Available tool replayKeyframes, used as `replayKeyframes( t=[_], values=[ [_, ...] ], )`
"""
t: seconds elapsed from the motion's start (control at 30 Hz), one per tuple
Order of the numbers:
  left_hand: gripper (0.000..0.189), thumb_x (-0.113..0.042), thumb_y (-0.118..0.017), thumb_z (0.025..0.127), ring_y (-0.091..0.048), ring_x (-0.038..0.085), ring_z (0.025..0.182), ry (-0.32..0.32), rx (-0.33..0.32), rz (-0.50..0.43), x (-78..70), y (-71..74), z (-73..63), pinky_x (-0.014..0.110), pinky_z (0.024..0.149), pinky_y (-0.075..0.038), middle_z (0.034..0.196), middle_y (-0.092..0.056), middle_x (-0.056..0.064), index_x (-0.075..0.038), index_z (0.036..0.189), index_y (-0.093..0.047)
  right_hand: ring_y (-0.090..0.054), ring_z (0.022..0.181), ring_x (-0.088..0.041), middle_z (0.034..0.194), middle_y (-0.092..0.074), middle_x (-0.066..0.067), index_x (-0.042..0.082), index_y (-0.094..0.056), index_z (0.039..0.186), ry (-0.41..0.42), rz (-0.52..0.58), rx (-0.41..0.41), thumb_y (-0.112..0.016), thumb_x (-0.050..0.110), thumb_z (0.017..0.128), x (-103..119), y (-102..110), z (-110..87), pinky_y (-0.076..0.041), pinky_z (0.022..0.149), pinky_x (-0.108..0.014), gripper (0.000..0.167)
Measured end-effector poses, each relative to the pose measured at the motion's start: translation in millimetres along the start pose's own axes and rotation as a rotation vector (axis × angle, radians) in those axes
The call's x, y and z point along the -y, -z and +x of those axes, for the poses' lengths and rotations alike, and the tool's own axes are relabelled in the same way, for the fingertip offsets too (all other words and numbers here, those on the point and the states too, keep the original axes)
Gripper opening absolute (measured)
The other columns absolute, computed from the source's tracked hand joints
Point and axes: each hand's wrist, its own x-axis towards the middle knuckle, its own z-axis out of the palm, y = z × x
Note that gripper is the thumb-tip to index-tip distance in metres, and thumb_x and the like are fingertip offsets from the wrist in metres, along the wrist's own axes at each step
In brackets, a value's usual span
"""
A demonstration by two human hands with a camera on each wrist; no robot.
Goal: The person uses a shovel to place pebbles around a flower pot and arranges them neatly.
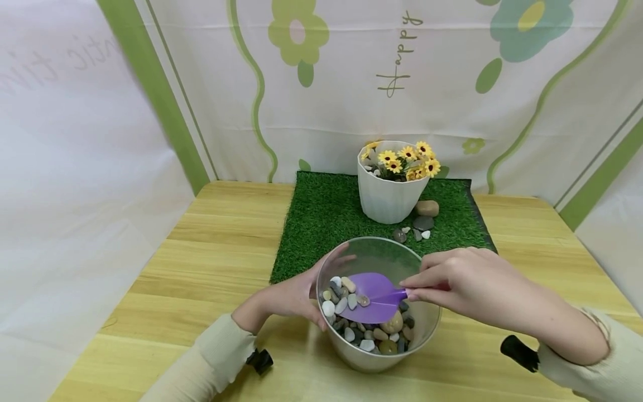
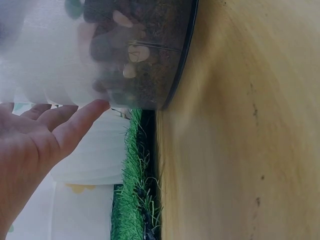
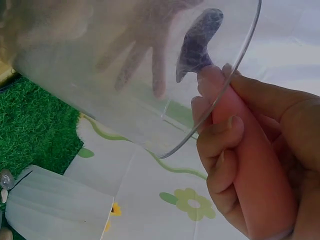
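A clear plastic bucket stands near the table's front, with many mixed pebbles in its bottom. My right hand grips a small trowel by its pink handle; the purple blade is inside the bucket, tilted over the stones. Several pale and grey pebbles lie on the blade or against its tip; where the tip ends is hidden. Fingers spread and fairly straight, my left hand rests against the bucket's left side. Through the cloudy wall, the right wrist view shows those spread fingers.
Behind the bucket lies a green artificial grass mat. On it stands a white ribbed pot with yellow flowers and some stones. A few loose stones sit beside the pot. A printed cloth hangs behind the wooden table.
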Motion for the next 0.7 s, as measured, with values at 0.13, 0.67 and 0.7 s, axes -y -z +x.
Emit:
replayKeyframes(
  t=[0.13, 0.67, 0.7],
  values=[
    [0.139, -0.064, -0.082, 0.072, -0.02, 0.032, 0.153, 0.0, -0.002, -0.01, -0.4, 0.1, 0.0, 0.042, 0.119, -0.032, 0.17, -0.006, 0.016, -0.024, 0.164, 0.013, -0.042, 0.06, 0.012, 0.083, -0.056, 0.03, 0.03, -0.082, 0.106, -0.01, 0.02, 0.014, -0.078, 0.024, 0.092, -0.6, -0.4, 0.3, -0.037, 0.049, -0.015, 0.016],
    [0.141, -0.07, -0.079, 0.07, -0.021, 0.034, 0.152, 0.018, -0.01, 0.028, -2.2, -1.5, -0.9, 0.042, 0.117, -0.036, 0.169, -0.005, 0.017, -0.023, 0.164, 0.015, -0.041, 0.061, 0.01, 0.08, -0.051, 0.031, 0.028, -0.082, 0.107, -0.021, 0.082, -0.055, -0.079, 0.019, 0.09, -9.7, -3.8, -8.1, -0.037, 0.05, -0.014, 0.019],
    [0.141, -0.07, -0.079, 0.07, -0.022, 0.034, 0.152, 0.018, -0.009, 0.028, -2.2, -1.5, -1.0, 0.042, 0.117, -0.036, 0.169, -0.005, 0.017, -0.023, 0.164, 0.015, -0.041, 0.062, 0.01, 0.08, -0.052, 0.031, 0.028, -0.082, 0.107, -0.016, 0.078, -0.068, -0.08, 0.019, 0.09, -9.8, -3.8, -8.5, -0.036, 0.05, -0.013, 0.02]
  ],
)
